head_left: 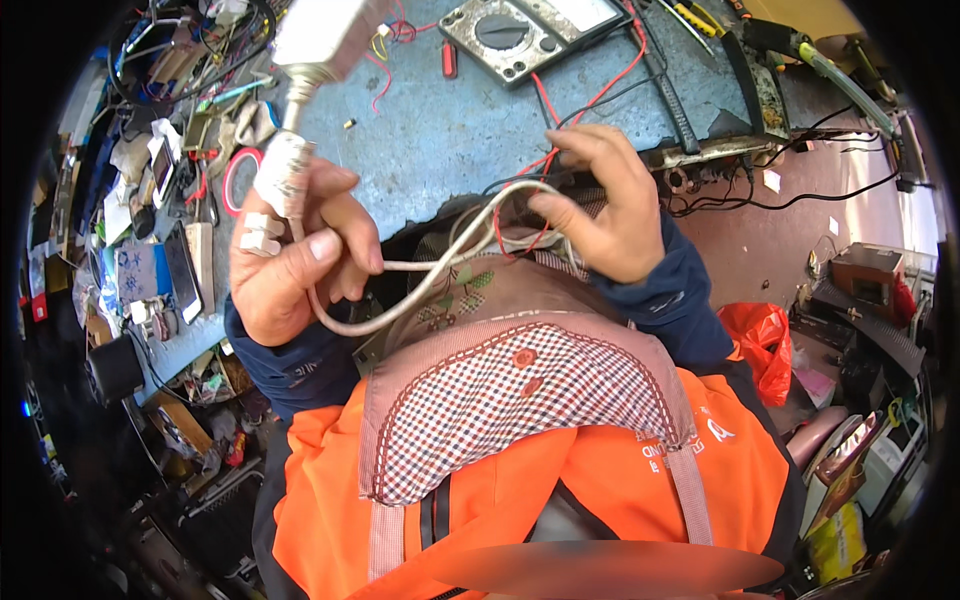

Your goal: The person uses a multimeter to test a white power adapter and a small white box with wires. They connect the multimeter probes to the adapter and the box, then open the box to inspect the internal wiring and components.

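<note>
The white cable (370,326) had a smooth plastic sheath with a soft sheen, and the white block (325,38) at its upper end looked like hard, glossy plastic. The desk (420,150) showed a scuffed, blotchy blue surface, rough and chipped along its edge. The multimeter (510,40) had a scratched plastic case, its dark dial matt. The apron (520,395) was matt woven cloth, checked in the middle, with stitched trim. The jacket (650,490) was smooth orange cloth; the dark cuffs (660,295) were matt cloth. The red bag (760,345) was thin, crinkled, shiny plastic.
</note>
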The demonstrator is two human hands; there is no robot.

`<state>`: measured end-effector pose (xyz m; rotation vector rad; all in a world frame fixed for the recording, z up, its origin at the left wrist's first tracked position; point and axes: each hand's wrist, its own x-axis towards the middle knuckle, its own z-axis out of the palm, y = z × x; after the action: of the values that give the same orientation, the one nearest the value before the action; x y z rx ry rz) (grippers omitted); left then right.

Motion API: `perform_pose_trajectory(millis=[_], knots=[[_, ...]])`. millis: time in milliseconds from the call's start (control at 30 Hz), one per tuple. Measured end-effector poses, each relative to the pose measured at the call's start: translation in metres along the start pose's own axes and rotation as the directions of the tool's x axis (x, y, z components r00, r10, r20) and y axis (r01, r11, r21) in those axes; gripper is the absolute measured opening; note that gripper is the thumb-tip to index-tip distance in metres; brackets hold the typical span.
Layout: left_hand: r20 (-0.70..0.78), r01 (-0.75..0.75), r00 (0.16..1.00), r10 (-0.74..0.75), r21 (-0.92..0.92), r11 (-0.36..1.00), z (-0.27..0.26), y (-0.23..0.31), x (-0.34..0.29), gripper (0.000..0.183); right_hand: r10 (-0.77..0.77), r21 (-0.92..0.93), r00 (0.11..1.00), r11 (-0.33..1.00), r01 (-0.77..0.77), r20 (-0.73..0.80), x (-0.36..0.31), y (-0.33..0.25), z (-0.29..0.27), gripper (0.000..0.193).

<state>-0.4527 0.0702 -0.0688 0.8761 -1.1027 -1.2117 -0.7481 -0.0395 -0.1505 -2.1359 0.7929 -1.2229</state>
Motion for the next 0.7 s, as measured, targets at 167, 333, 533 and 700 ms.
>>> perform_pose_trajectory(millis=[167, 333, 533, 700], knots=[[0.010, -0.133, 0.991, 0.133, 0.018, 0.991, -0.007, -0.001, 0.011, 0.048, 0.155, -0.041, 0.983, 0.988, -0.151, 0.094, -0.033, 0.009, 0.006, 0.080], [0.233, -0.239, 0.946, 0.227, 0.024, 0.971, -0.013, 0.024, 0.024, 0.047, 0.140, -0.031, 0.988, 0.990, -0.138, 0.065, -0.038, 0.016, 0.017, 0.023], [0.334, -0.386, 0.874, 0.353, 0.035, 0.922, -0.071, 0.103, 0.002, 0.037, 0.621, 0.935, 0.783, 0.258, -0.242, 0.031, -0.011, 0.069, -0.042, 0.023], [0.191, -0.518, 0.852, 0.488, 0.164, 0.840, -0.171, 0.219, -0.093, 0.038, 0.671, 0.922, 0.741, 0.299, -0.246, -0.019, 0.027, 0.097, -0.070, 0.023]])
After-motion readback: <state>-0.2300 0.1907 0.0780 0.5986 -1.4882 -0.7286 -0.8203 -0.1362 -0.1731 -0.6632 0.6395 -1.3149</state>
